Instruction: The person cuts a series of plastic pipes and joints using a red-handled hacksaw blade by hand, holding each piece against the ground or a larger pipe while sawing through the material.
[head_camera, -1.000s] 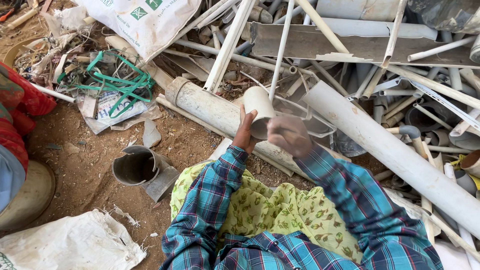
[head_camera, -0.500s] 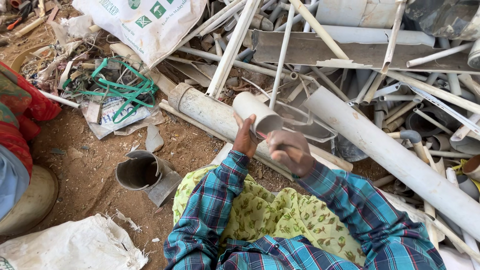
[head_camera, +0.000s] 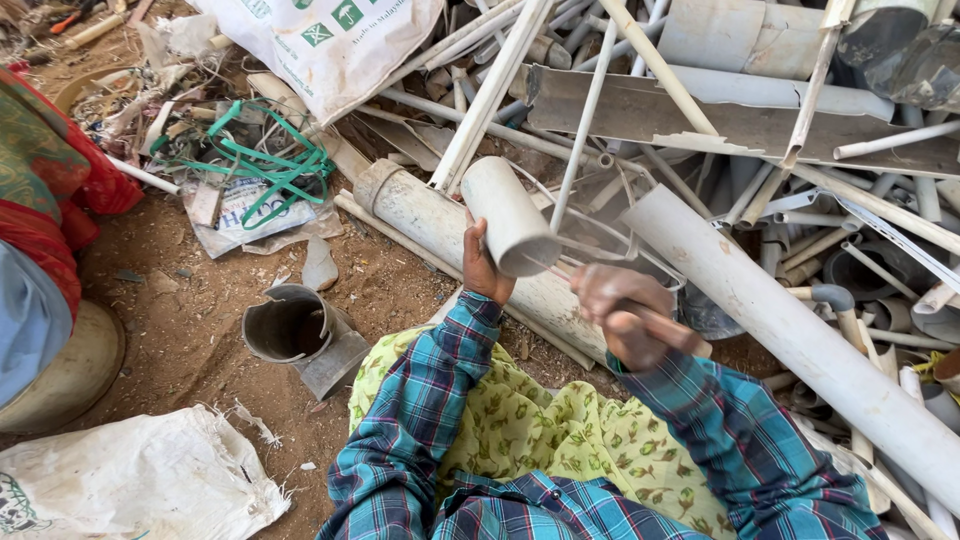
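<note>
Here the left hand (head_camera: 487, 268) is wrapped round the near end of a short pale pipe piece (head_camera: 508, 213), which it holds tilted, its open mouth facing down and right, just above a longer dusty pipe (head_camera: 430, 222) lying on the ground. The right hand (head_camera: 625, 305) is closed on a brown wooden handle (head_camera: 668, 327); the head of that tool is blurred, so I cannot tell what kind it is or whether it touches the pipe piece. The two hands are near each other but apart, each clamped on its own thing.

The pipe piece looks like thin-walled plastic: probably light, stiff, and hollow. Its skin seems smooth and chalky with dust, so it may slip in a loose grip, and a hard knock near the cut rim could crack or chip it. A firm hold around the body, back from the open mouth, as the left hand has it, looks the safest place, with fingers kept clear of the rim.

To the right lies a thick white pipe (head_camera: 800, 345) running from the middle toward the near right corner. Far behind is a tangle of thin white rods and flat grey offcuts. On the dirt to the near left stands a dark grey pipe fitting (head_camera: 300, 335), and farther left a bundle of green strapping (head_camera: 265, 165). A white woven sack (head_camera: 135, 480) lies at the near left, another (head_camera: 330, 40) at the far side.
</note>
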